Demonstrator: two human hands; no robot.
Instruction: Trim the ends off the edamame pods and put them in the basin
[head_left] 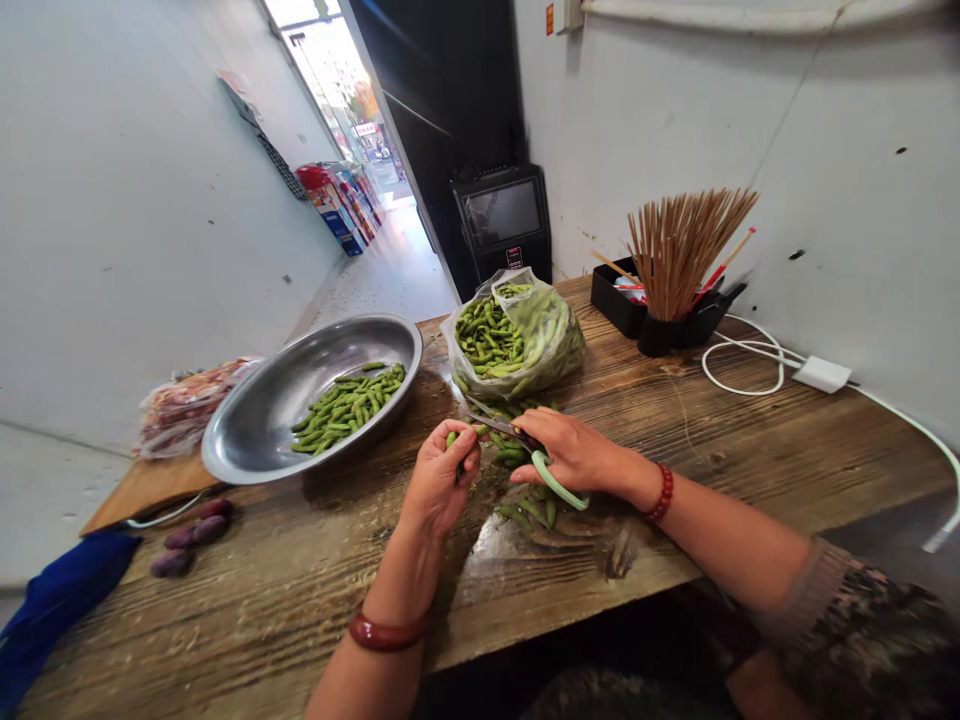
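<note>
Green soybean pods, edamame by their look, are pinched in my left hand [442, 475], one pod [451, 438] showing at the fingertips. My right hand [562, 447] grips scissors [555, 485] with pale green handles. Their blades point left, close to the tip of a held pod; whether they touch it I cannot tell. Loose pods [536, 512] lie on the table under and beside my right hand. Just behind my hands sits a clear plastic bag [551, 335] full of pods. To the left, a wide steel basin [251, 425] holds a heap of pods [349, 405].
Bagged pinkish food [187, 405] lies on a wooden board [150, 490] at the far left. Several purple tubers [195, 535] and blue cloth [67, 600] are nearer. Back right stand bundled skewers [682, 255] in a black holder [660, 335] beside a white cable [750, 350].
</note>
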